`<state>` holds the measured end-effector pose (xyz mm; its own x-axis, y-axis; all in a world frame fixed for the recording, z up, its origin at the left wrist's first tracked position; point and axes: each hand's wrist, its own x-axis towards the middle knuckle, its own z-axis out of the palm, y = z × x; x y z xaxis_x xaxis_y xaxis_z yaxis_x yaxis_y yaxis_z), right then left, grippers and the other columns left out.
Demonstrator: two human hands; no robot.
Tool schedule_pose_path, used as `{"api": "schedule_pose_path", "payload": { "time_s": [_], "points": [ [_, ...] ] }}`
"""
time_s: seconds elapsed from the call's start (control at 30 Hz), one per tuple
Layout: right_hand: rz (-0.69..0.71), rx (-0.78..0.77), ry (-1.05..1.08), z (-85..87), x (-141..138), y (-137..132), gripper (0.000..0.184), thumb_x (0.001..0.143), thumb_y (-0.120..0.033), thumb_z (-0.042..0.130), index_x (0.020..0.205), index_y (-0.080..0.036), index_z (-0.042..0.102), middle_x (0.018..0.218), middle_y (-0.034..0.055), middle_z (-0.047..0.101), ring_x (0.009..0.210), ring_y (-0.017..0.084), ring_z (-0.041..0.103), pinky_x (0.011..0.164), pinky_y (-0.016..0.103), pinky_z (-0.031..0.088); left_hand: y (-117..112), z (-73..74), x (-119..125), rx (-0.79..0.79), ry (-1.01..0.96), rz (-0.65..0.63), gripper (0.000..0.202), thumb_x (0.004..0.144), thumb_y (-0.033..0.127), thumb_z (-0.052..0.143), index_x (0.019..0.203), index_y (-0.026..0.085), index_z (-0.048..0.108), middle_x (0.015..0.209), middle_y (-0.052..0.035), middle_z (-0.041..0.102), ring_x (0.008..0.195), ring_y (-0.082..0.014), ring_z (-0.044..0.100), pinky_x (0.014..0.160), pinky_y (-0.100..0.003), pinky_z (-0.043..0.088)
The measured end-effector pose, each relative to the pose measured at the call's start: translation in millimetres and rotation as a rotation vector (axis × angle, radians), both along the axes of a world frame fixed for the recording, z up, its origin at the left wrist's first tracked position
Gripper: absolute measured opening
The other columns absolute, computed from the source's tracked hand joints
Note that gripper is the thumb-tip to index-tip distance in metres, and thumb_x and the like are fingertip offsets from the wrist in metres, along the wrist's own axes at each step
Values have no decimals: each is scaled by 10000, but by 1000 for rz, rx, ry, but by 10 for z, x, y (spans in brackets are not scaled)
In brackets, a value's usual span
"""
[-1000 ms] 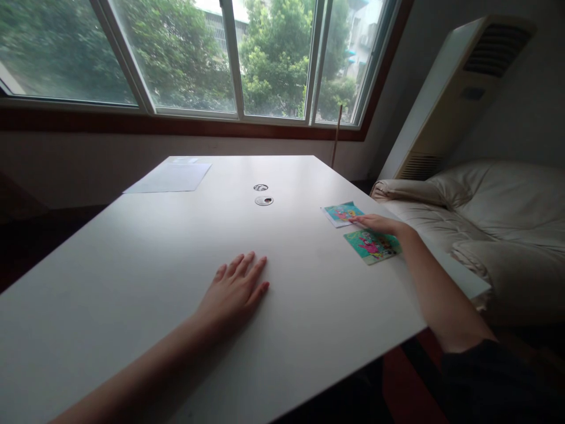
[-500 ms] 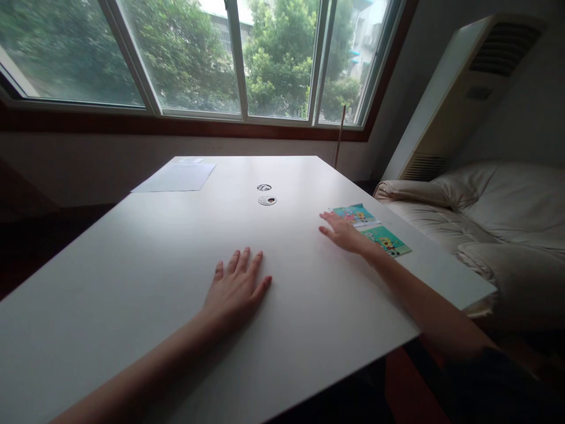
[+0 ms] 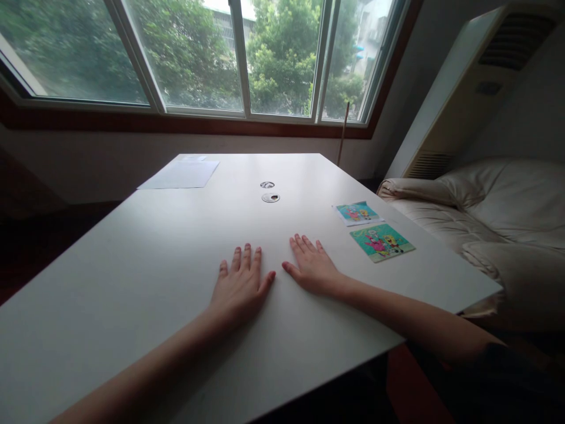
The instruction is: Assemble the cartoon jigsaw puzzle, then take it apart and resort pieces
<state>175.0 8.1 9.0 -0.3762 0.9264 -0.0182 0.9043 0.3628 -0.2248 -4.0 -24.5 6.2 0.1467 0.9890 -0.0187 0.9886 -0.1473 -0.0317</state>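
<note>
My left hand lies flat, palm down, on the white table, fingers stretched out and holding nothing. My right hand rests flat beside it, also open and empty, thumbs nearly touching. Two colourful cartoon picture cards lie to the right of my right hand: a green one nearer me and a smaller blue one on a white sheet behind it. Neither hand touches the cards.
A pale sheet of paper lies at the table's far left. Two round cable grommets sit mid-table. A cream sofa and a standing air conditioner are on the right. Windows run behind.
My right hand left the cards and slid left across the table, ending flat beside my left hand. The green card lies uncovered now. My left hand stayed in place.
</note>
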Motion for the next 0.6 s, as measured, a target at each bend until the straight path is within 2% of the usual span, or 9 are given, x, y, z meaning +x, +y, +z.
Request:
{"api": "schedule_pose_path", "payload": {
  "time_s": [0.6],
  "points": [
    [3,23,4,-22,10,-32,711,869,-548,235,1415,-94,189,1480,117,141,1364,239,118,1082,485,78,57,-34,-29,36,-6,-7,673,876,528,200,1413,123,194,1472,-134,161,1347,-304,140,1020,-545,201]
  ]
}}
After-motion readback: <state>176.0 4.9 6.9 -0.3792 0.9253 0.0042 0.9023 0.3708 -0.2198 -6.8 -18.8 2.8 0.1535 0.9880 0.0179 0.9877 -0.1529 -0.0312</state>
